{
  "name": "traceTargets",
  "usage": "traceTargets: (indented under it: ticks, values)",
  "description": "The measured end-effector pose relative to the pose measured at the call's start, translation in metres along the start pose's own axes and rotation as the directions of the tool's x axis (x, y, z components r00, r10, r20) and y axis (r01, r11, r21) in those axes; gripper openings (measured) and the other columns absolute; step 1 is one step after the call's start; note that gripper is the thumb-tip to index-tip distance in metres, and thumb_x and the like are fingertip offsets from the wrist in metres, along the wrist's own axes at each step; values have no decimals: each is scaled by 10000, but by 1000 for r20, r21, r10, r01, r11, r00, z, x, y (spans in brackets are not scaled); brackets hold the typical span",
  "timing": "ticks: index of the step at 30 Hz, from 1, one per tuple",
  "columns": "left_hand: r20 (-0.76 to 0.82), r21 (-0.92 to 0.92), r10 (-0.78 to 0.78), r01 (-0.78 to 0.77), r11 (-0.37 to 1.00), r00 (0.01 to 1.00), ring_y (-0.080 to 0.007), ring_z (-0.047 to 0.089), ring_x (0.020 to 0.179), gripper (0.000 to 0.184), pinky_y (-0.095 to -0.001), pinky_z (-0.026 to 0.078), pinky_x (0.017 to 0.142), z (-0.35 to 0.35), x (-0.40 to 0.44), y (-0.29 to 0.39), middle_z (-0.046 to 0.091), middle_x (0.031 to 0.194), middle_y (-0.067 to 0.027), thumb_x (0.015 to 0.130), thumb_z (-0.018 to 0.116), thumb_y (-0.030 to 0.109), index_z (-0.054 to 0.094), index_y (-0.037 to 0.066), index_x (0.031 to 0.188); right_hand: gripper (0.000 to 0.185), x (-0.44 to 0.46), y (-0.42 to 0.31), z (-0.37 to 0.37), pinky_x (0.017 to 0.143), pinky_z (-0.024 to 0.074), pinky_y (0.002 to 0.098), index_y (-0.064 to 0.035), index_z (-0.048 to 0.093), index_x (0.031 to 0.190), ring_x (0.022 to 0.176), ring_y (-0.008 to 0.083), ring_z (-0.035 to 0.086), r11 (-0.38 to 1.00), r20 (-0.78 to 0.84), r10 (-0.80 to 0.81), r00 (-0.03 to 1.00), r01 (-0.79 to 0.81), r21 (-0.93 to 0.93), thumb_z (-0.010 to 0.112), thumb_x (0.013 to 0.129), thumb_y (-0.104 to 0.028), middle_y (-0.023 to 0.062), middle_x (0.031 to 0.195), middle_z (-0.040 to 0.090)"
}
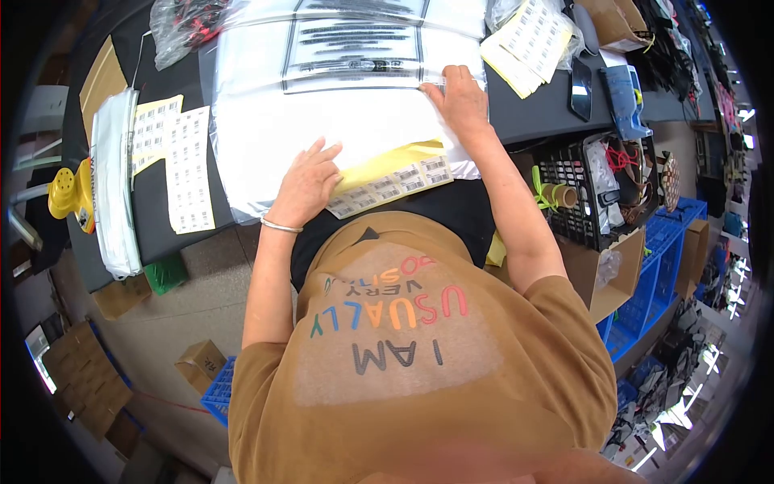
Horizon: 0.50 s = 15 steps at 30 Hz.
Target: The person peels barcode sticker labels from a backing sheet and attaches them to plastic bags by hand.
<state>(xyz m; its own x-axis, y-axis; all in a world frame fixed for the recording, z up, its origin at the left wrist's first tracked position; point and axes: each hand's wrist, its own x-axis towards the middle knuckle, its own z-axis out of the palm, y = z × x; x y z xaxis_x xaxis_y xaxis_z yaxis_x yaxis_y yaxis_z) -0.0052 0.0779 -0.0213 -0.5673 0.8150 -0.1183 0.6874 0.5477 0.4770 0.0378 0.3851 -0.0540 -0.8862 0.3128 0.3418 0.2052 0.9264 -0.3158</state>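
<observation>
My left hand (310, 184), a bracelet at its wrist, rests on a stack of clear plastic bags (250, 113) with its fingers somewhat apart. Its thumb side touches or lies close to the left end of a barcode label sheet (395, 187); which of the two I cannot tell. This sheet has a yellow backing and slants along the table's near edge, just in front of my body. My right hand (461, 105) lies farther forward on the right side of the bags, thumb spread away from the fingers. Black print covers the bags beyond both hands.
More label sheets lie left (189, 169) and at upper right (528, 44). Folded plastic bags (115, 181) and a yellow tool (71, 194) are at far left. To the right are a phone (580, 91), a blue tape dispenser (625, 101) and a black crate (568, 198).
</observation>
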Motion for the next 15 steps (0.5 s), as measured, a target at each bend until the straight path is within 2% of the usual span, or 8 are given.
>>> traceTargets:
  ticks: [4,5,8,10,11,12,14,15]
  values:
    - [8,-15,-15,15,1000,1000,-292,326,1373,144,-449,286,1109,1,0,-1,503,1383,-47,869,593,155,632,30,807,288,11,15,4,667,530,422,-32,532,951,809,339,633,967,35,209,977,-202,-153,613,869,-296,153,943,569]
    - [2,-13,-12,13,1000,1000,-292,326,1373,144,-449,286,1109,2,1,-2,503,1383,-47,869,593,155,632,30,807,201,12,20,6,669,530,435,-31,533,948,817,340,637,966,-4,195,981,-192,-175,576,875,-213,154,938,573]
    - [-67,-18,9,-10,1000,998,-316,386,1331,105,-449,332,1069,2,-5,0,550,1325,-70,851,602,130,634,33,827,138,13,37,10,710,523,440,-32,545,948,834,334,634,961,-4,178,984,-175,-216,552,853,-133,153,946,587]
    - [-46,-35,59,-61,998,997,-343,461,1262,67,-450,384,994,-3,-16,14,595,1246,-88,828,607,98,633,37,841,135,10,26,-2,749,513,435,-35,566,953,874,335,625,985,32,78,996,-72,-158,532,829,-78,150,953,602]
    - [-184,5,158,-160,987,970,-336,549,1142,47,-425,427,906,-3,-23,24,636,1118,-111,801,614,76,623,40,830,146,7,7,-14,768,495,430,-57,593,943,903,335,608,996,69,64,996,-60,-59,596,807,-107,143,956,606]
    - [-183,1,122,-124,992,975,-336,549,1142,47,-425,427,906,-7,-29,33,636,1118,-111,801,614,76,623,40,830,146,0,-10,-17,768,495,430,-57,593,943,903,335,608,998,93,43,995,-40,-40,596,807,-107,143,956,606]
    - [-107,-117,267,-279,953,958,-303,595,982,53,-395,451,830,-11,-36,50,641,962,-114,785,622,79,597,33,789,203,-19,-39,-19,748,481,414,-73,608,925,871,322,593,892,75,-289,954,240,384,683,758,-161,124,927,597]
    - [-128,-106,257,-271,957,958,-271,578,805,80,-373,458,731,-2,-41,54,592,800,-100,782,620,95,573,36,757,232,-25,-50,-18,739,474,400,-78,614,915,844,316,582,867,150,-385,911,301,397,713,735,-186,115,905,591]
